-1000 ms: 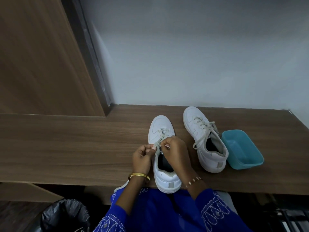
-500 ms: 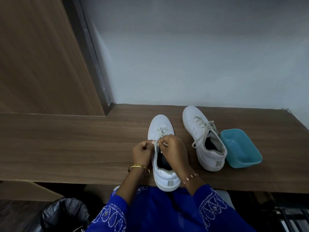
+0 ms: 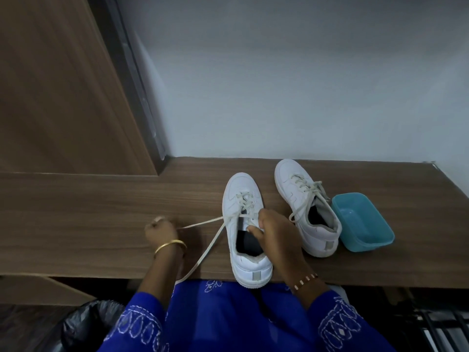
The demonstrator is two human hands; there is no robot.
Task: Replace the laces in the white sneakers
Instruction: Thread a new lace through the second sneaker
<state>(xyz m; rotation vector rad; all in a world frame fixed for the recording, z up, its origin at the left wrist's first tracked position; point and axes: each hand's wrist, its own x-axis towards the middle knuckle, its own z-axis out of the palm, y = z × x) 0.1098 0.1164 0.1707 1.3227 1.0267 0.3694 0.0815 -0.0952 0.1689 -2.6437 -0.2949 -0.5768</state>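
The left hand [image 3: 161,228] has swung out toward frame left, pinching the lace [image 3: 203,223] taut. The right hand [image 3: 275,233] grips the near sneaker [image 3: 245,232] at centre-bottom of the worktop [image 3: 101,212].

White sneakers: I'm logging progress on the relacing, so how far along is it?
Done: hard to say; the far sneaker is laced through its eyelets with loose, untied ends. In hand: the left hand grips the lace of the near sneaker, pulled out sideways, while the right hand steadies its collar. Left: the near sneaker's upper eyelets and both knots.
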